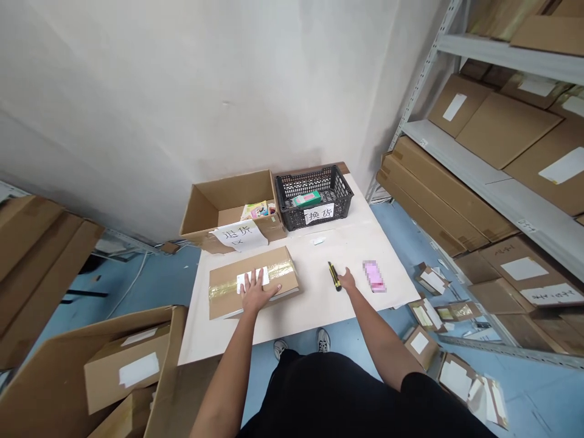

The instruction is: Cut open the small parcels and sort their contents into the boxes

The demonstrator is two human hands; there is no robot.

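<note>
Seen from above, a person in a black top stands at a white table (319,304) set against a pale wall. The left hand (255,292) lies palm down on a flat cardboard parcel (223,286) sealed with clear tape, fingers spread over its white label, so its grip is wide and closes on nothing. The parcel lies on the left half of the table, near the front edge. The right hand (347,281) reaches forward to a black and yellow box cutter (333,274) lying near the middle of the table; its fingertips touch the cutter's near end, but I cannot tell whether the grip has closed round it. Just to the right lies a small pink packet (374,275). At the back of the table sit two containers, each with a handwritten paper sign on its front: an open cardboard box (219,204) on the left and a black plastic basket (314,179) on the right, holding a green packet (306,198). Metal shelves (479,176) stacked with flat brown cartons run along the right, and small cartons (429,280) lie scattered on the blue floor (410,231).
</note>
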